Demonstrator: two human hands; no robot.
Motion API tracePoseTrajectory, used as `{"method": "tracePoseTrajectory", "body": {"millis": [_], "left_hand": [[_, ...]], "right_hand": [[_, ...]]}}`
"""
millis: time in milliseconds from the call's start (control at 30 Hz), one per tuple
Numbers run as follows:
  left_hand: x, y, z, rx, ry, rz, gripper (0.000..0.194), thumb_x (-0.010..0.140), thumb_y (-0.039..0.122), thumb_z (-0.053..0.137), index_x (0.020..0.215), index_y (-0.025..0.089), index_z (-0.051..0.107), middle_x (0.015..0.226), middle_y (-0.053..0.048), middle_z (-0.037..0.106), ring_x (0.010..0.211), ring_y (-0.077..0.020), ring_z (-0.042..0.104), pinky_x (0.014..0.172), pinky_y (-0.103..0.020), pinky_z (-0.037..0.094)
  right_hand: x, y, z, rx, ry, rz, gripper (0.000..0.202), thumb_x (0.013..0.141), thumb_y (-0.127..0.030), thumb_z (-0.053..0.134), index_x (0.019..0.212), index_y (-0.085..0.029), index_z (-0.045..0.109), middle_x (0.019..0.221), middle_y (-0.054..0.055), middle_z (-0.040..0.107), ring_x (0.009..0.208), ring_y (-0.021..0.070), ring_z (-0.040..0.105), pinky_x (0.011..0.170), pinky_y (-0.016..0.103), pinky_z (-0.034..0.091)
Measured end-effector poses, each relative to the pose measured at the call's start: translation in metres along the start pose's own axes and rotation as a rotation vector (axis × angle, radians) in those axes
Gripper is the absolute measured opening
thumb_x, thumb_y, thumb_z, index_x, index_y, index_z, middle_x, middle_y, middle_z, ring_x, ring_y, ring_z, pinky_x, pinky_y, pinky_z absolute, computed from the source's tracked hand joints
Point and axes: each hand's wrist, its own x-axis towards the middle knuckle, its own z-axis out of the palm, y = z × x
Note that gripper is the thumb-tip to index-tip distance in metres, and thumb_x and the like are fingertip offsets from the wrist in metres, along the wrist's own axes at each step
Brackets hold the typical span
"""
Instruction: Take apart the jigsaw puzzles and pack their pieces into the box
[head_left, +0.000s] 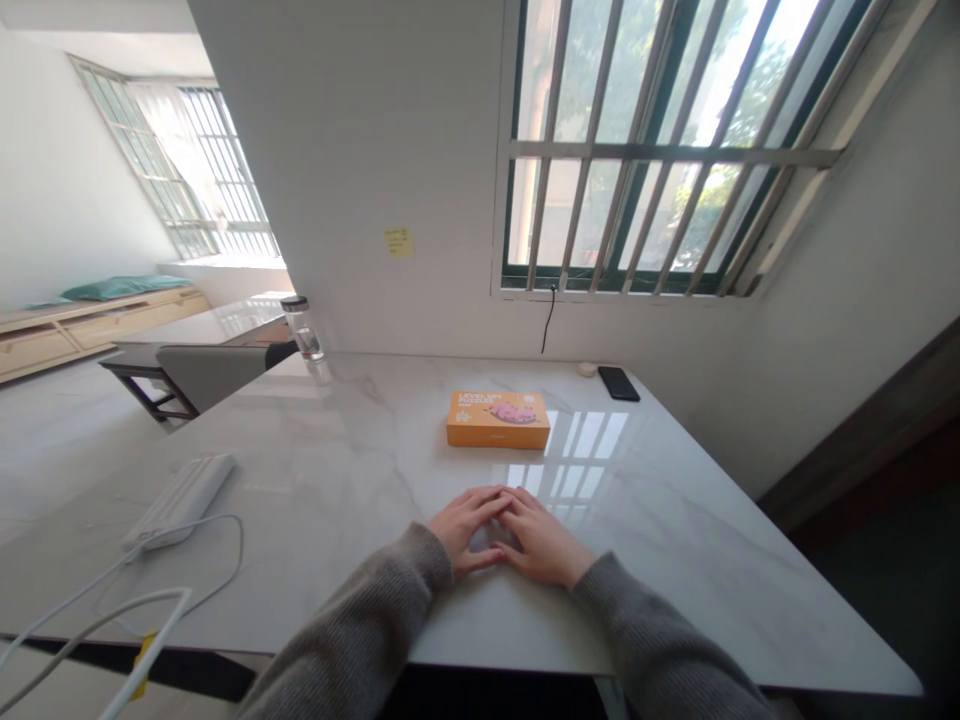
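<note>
My left hand and my right hand rest on the white marbled table, fingertips touching each other. The fingers of both are stretched out, thumbs apart from the fingers, with nothing held. Just beyond them lies an orange puzzle box, marked "Level Up Puzzles" with a pink picture on its lid. The box looks closed, and neither hand touches it.
A white power strip with cables lies at the left. Toward the back stand a clear bottle on the left, and a black phone beside a small round white object on the right. A barred window is above.
</note>
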Motion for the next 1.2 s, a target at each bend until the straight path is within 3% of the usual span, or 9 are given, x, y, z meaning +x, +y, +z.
{"method": "tracePoseTrajectory", "body": {"millis": [267,400,467,567,667,800,967,1200], "left_hand": [[0.000,-0.002,0.001,-0.077,0.038,-0.032,0.073,0.083,0.040,0.068,0.148,0.025,0.039,0.149,-0.011,0.046,0.136,-0.0282,0.043,0.115,-0.046,0.036],[-0.001,-0.030,-0.011,-0.180,0.335,-0.307,0.056,0.088,0.035,0.059,0.140,0.020,0.047,0.131,-0.014,0.060,0.123,-0.0274,0.055,0.110,-0.050,0.041],[-0.002,-0.053,-0.019,-0.255,0.485,-0.467,0.052,0.085,0.031,0.058,0.135,0.017,0.051,0.122,-0.014,0.065,0.116,-0.0272,0.060,0.104,-0.050,0.046],[0.001,-0.085,-0.028,-0.409,0.606,-0.625,0.048,0.083,0.026,0.056,0.129,0.011,0.054,0.120,-0.017,0.067,0.112,-0.0259,0.064,0.102,-0.046,0.049],[0.010,-0.108,-0.032,-0.433,0.682,-0.702,0.049,0.084,0.022,0.053,0.130,0.007,0.052,0.129,-0.021,0.061,0.116,-0.0249,0.064,0.103,-0.042,0.049],[0.027,-0.121,-0.033,-0.378,0.684,-0.713,0.045,0.084,0.021,0.053,0.127,0.008,0.056,0.125,-0.019,0.064,0.116,-0.0252,0.064,0.106,-0.043,0.047],[0.038,-0.123,-0.031,-0.313,0.607,-0.669,0.043,0.080,0.021,0.060,0.121,0.012,0.064,0.121,-0.014,0.068,0.112,-0.0260,0.065,0.109,-0.042,0.045],[0.033,-0.118,-0.027,-0.267,0.504,-0.592,0.052,0.079,0.026,0.061,0.128,0.012,0.060,0.126,-0.014,0.065,0.116,-0.0276,0.062,0.110,-0.044,0.043]], "right_hand": [[0.000,-0.001,-0.001,0.035,0.033,-0.026,0.053,0.086,-0.031,0.064,0.136,-0.020,0.055,0.144,0.013,0.050,0.136,0.0307,0.040,0.119,0.051,0.026],[0.005,0.019,-0.012,0.207,0.104,-0.012,0.035,0.090,-0.027,0.056,0.124,-0.022,0.063,0.127,0.010,0.063,0.120,0.0238,0.055,0.107,0.041,0.042],[0.008,0.040,-0.018,0.277,0.249,0.155,0.028,0.092,-0.029,0.051,0.114,-0.019,0.066,0.108,0.009,0.070,0.102,0.0216,0.064,0.096,0.038,0.049],[0.012,0.078,-0.025,0.292,0.457,0.416,0.032,0.090,-0.029,0.047,0.113,-0.016,0.065,0.089,0.006,0.071,0.083,0.0204,0.066,0.081,0.035,0.052],[0.020,0.106,-0.027,0.223,0.595,0.575,0.043,0.089,-0.025,0.041,0.126,-0.011,0.058,0.095,0.009,0.071,0.083,0.0198,0.066,0.078,0.032,0.053],[0.037,0.120,-0.024,0.094,0.596,0.589,0.047,0.087,-0.019,0.040,0.130,-0.009,0.056,0.111,0.014,0.068,0.098,0.0216,0.064,0.089,0.033,0.049],[0.047,0.123,-0.019,-0.010,0.515,0.571,0.036,0.086,-0.018,0.047,0.117,-0.012,0.065,0.104,0.013,0.067,0.099,0.0251,0.058,0.092,0.035,0.042],[0.046,0.120,-0.020,-0.042,0.463,0.570,0.030,0.088,-0.019,0.045,0.107,-0.013,0.067,0.096,0.013,0.064,0.094,0.0266,0.054,0.087,0.035,0.041]]}}
